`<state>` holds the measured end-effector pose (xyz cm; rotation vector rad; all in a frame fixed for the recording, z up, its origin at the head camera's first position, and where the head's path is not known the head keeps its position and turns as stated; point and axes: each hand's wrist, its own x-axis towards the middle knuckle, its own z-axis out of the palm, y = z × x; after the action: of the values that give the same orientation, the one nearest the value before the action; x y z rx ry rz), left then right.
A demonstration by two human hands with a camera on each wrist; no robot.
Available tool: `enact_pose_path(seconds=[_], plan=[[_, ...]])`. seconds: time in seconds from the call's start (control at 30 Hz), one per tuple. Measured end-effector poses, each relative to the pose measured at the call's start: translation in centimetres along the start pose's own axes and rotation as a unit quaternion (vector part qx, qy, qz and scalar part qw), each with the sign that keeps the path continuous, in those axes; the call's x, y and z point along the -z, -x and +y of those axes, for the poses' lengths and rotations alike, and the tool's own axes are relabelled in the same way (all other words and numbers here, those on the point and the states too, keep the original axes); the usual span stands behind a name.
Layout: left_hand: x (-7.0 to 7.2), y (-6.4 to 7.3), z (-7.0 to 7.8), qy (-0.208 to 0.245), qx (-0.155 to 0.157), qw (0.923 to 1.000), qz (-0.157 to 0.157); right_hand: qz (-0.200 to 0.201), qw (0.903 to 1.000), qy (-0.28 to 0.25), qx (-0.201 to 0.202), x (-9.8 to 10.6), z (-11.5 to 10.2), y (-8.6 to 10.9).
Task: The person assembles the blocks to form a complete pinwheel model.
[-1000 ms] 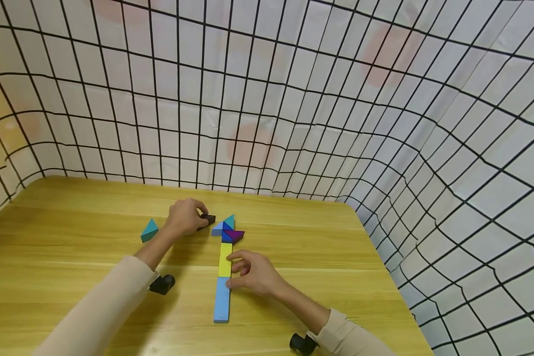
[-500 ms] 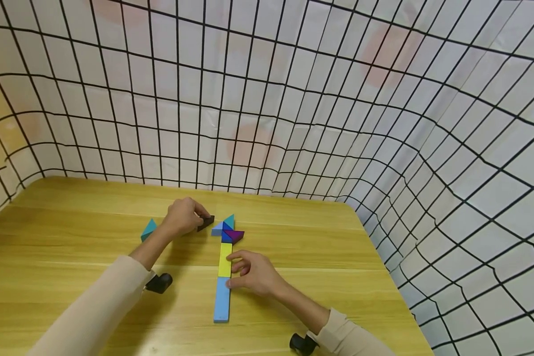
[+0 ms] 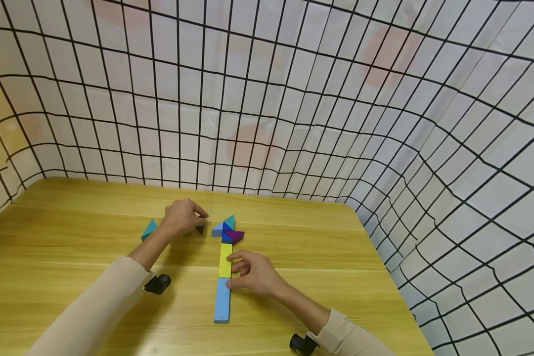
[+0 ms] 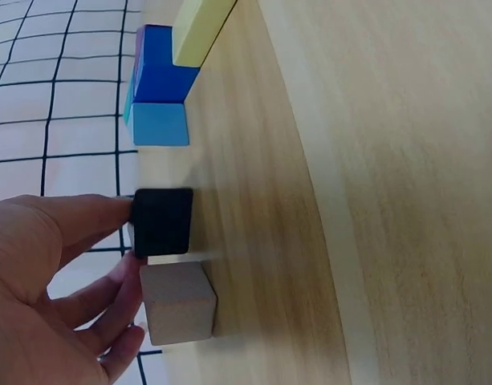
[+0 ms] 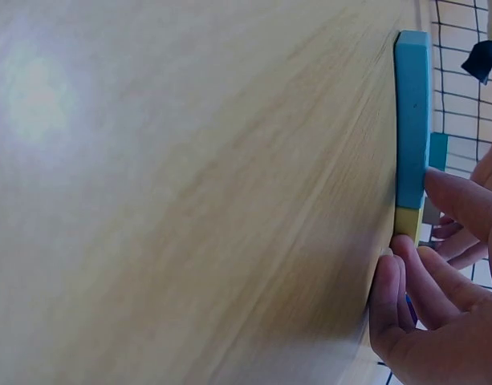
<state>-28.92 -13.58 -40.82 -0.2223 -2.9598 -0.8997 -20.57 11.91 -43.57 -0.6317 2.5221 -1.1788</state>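
My left hand (image 3: 182,217) pinches a small black block (image 4: 163,221) between thumb and fingers, mostly hidden in the head view. A plain wood-coloured block (image 4: 180,303) sits beside it, close to the other fingers. To its right is a cluster of a light blue triangle (image 3: 217,229), a teal triangle (image 3: 229,221), dark blue pieces (image 3: 226,236) and a purple piece (image 3: 236,236). Below the cluster, a yellow block (image 3: 224,259) and a long light blue block (image 3: 222,300) form a line. My right hand (image 3: 255,274) touches their right edges, its fingers loosely bent.
A teal triangular block (image 3: 149,229) lies left of my left hand, partly behind the wrist. The wooden table (image 3: 316,242) ends at a white cloth with a black grid (image 3: 258,99) at the back and right.
The left hand has shifted slightly left, and the black block has moved left with it, away from the cluster. My right hand and the line of blocks stay put.
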Motion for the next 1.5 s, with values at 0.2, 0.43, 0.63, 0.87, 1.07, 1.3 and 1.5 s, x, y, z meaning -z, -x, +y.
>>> enact_pose_path(seconds=[0.2,0.43,0.63,0.87,1.07,1.3,1.5], plan=[[0.08,0.07,-0.22,0.005,-0.007,0.9999,0.01,-0.001,1.0,-0.002,-0.001,-0.03,0.01,-0.01],[0.35,0.08,-0.32,0.025,-0.005,0.9997,0.0,-0.001,1.0,-0.001,-0.002,0.0,-0.05,-0.01],[0.39,0.33,-0.06,0.023,-0.002,0.9997,0.001,-0.002,1.0,-0.001,0.001,0.11,-0.06,0.01],[0.37,0.51,0.19,0.021,0.005,0.9997,0.008,-0.002,1.0,-0.001,0.002,0.18,0.03,-0.03],[0.26,0.39,0.09,0.024,0.009,0.9997,-0.001,-0.002,1.0,-0.005,-0.001,0.13,-0.02,-0.03],[0.09,0.47,-0.16,0.026,0.008,0.9996,0.0,-0.004,0.9999,-0.004,-0.01,0.04,0.02,-0.02],[-0.05,0.53,0.0,0.028,0.006,0.9996,-0.002,-0.005,0.9999,-0.005,-0.012,0.03,-0.04,-0.01]])
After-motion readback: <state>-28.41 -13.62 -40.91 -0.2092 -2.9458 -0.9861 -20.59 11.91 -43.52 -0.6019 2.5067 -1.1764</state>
